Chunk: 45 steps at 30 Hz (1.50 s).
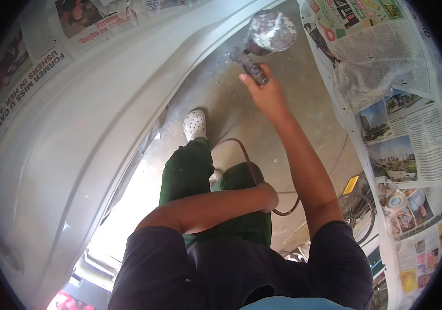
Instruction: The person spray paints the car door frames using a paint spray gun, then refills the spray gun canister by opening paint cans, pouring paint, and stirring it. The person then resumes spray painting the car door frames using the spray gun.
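Note:
My right hand (270,95) is wrapped around the handle of a paint spray gun (250,66). The gun's round cup (271,33), spattered with white, sits at its far end, beside the edge of a large whitish-grey car panel (97,88). My left hand (268,197) is held across my thighs, closed around a brown hose (247,154). The hose bends above and below that hand; its join to the gun does not show.
Newspaper masking (29,98) borders the panel at the upper left. A second newspaper-covered surface (397,129) runs down the right side. My white perforated clog (195,124) stands on the concrete floor (231,111). A bicycle wheel (359,217) and a yellow object (351,184) lie at lower right.

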{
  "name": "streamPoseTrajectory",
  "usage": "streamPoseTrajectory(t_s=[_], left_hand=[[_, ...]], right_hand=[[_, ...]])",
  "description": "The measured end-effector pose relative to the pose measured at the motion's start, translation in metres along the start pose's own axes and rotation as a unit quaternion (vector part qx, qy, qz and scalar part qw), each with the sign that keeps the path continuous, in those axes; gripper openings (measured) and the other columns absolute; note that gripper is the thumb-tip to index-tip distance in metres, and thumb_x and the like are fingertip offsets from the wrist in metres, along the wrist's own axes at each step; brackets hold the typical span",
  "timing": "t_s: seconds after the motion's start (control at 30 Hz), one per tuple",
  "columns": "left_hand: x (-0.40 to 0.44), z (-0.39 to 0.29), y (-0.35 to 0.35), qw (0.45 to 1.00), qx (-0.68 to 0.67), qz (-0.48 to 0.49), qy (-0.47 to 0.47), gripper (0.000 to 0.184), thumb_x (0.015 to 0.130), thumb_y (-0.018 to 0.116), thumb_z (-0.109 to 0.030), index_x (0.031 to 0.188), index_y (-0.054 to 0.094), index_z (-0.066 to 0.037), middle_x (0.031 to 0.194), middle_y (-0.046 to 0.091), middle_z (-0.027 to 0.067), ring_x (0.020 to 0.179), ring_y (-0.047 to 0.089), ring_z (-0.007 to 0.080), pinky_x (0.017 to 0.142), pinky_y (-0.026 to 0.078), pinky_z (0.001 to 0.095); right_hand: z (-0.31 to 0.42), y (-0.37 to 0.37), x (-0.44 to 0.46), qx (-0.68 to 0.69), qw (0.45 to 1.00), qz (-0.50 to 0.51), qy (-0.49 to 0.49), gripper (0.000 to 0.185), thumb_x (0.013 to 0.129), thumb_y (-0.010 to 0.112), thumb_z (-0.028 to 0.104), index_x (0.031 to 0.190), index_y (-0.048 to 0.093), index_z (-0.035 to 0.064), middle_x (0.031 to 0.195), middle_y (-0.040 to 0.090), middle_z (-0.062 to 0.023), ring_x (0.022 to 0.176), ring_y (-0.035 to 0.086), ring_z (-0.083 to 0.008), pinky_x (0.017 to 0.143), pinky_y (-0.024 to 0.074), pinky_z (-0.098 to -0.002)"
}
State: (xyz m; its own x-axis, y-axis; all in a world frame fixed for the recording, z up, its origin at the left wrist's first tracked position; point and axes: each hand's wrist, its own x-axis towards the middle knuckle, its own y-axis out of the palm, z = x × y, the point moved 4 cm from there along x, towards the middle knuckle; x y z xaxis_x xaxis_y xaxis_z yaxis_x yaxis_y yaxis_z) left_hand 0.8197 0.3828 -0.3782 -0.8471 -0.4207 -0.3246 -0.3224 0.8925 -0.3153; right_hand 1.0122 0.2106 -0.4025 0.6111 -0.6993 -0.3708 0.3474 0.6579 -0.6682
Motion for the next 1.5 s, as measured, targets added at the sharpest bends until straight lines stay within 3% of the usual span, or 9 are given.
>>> streamPoseTrajectory(t_s=[0.13,0.3,0.4,0.47,0.67,0.9,1.13,1.43,1.5], left_hand=[[-0.027,-0.025,0.007,0.998,-0.049,-0.018,-0.021,0.020,0.078,0.063,-0.015,0.093,0.076,-0.010,0.091,0.072,0.0125,0.090,0.070,0.0338,0.074,0.055,0.0472],[-0.081,-0.064,-0.012,0.950,-0.224,-0.217,-0.013,0.017,0.083,0.056,-0.012,0.091,0.071,-0.009,0.089,0.069,0.0133,0.087,0.066,0.0346,0.075,0.052,0.0471],[-0.107,-0.074,-0.022,0.920,-0.269,-0.284,-0.036,0.017,0.082,0.056,-0.011,0.092,0.070,-0.009,0.089,0.067,0.0127,0.090,0.063,0.0335,0.079,0.051,0.0457],[-0.128,-0.076,-0.024,0.907,-0.277,-0.312,-0.060,0.017,0.081,0.056,-0.010,0.091,0.069,-0.009,0.088,0.066,0.0122,0.091,0.062,0.0332,0.080,0.050,0.0451],[-0.185,-0.069,-0.020,0.854,-0.302,-0.412,-0.097,0.015,0.077,0.057,-0.007,0.087,0.067,-0.008,0.088,0.063,0.0112,0.091,0.060,0.0326,0.082,0.048,0.0454],[-0.211,-0.065,-0.010,0.817,-0.327,-0.454,-0.138,0.019,0.074,0.056,-0.004,0.088,0.068,-0.007,0.091,0.066,0.0110,0.094,0.061,0.0311,0.087,0.047,0.0444],[-0.220,-0.074,-0.027,0.769,-0.313,-0.535,-0.159,0.018,0.076,0.056,-0.002,0.087,0.069,-0.007,0.088,0.067,0.0097,0.093,0.062,0.0293,0.094,0.043,0.0428],[-0.239,-0.102,-0.009,0.745,-0.312,-0.575,-0.131,0.014,0.076,0.059,0.000,0.083,0.069,-0.008,0.082,0.067,0.0095,0.082,0.062,0.0302,0.077,0.046,0.0416],[-0.247,-0.110,-0.002,0.755,-0.309,-0.562,-0.137,0.012,0.076,0.060,-0.001,0.081,0.068,-0.008,0.080,0.068,0.0091,0.079,0.062,0.0310,0.074,0.046,0.0414]], right_hand=[[0.022,-0.006,-0.031,0.052,0.994,0.096,-0.006,0.044,0.089,0.066,0.042,0.118,0.057,0.0107,0.089,0.068,-0.0178,0.090,0.066,-0.0366,0.076,0.0490,-0.0444],[0.045,-0.029,-0.018,0.061,0.983,0.163,0.056,0.039,0.089,0.066,0.041,0.112,0.059,0.0104,0.086,0.068,-0.0160,0.084,0.066,-0.0364,0.073,0.0487,-0.0446],[0.043,-0.037,0.028,-0.008,0.998,0.069,0.001,0.043,0.088,0.068,0.041,0.117,0.059,0.0104,0.084,0.067,-0.0151,0.077,0.064,-0.0347,0.071,0.0496,-0.0428],[0.040,-0.045,0.059,-0.096,0.994,-0.036,-0.039,0.042,0.090,0.065,0.042,0.119,0.058,0.0127,0.088,0.068,-0.0180,0.083,0.064,-0.0412,0.071,0.0498,-0.0461],[0.051,-0.071,0.123,-0.130,0.970,-0.196,-0.068,0.036,0.092,0.063,0.034,0.119,0.055,0.0114,0.096,0.069,-0.0179,0.090,0.065,-0.0412,0.076,0.0502,-0.0493],[0.082,-0.089,0.142,-0.097,0.970,-0.216,-0.056,0.036,0.091,0.065,0.030,0.119,0.054,0.0097,0.100,0.067,-0.0181,0.091,0.065,-0.0401,0.076,0.0507,-0.0504],[0.128,-0.127,0.130,-0.174,0.930,-0.309,-0.094,0.045,0.091,0.066,0.029,0.127,0.045,0.0128,0.105,0.066,-0.0183,0.089,0.065,-0.0422,0.069,0.0521,-0.0506],[0.182,-0.180,0.073,-0.143,0.882,-0.426,-0.144,0.047,0.094,0.063,0.033,0.128,0.049,0.0036,0.114,0.063,-0.0221,0.097,0.064,-0.0431,0.079,0.0509,-0.0489],[0.180,-0.174,0.081,-0.135,0.882,-0.440,-0.102,0.046,0.094,0.063,0.033,0.127,0.050,0.0037,0.115,0.063,-0.0222,0.097,0.064,-0.0432,0.080,0.0509,-0.0487]])
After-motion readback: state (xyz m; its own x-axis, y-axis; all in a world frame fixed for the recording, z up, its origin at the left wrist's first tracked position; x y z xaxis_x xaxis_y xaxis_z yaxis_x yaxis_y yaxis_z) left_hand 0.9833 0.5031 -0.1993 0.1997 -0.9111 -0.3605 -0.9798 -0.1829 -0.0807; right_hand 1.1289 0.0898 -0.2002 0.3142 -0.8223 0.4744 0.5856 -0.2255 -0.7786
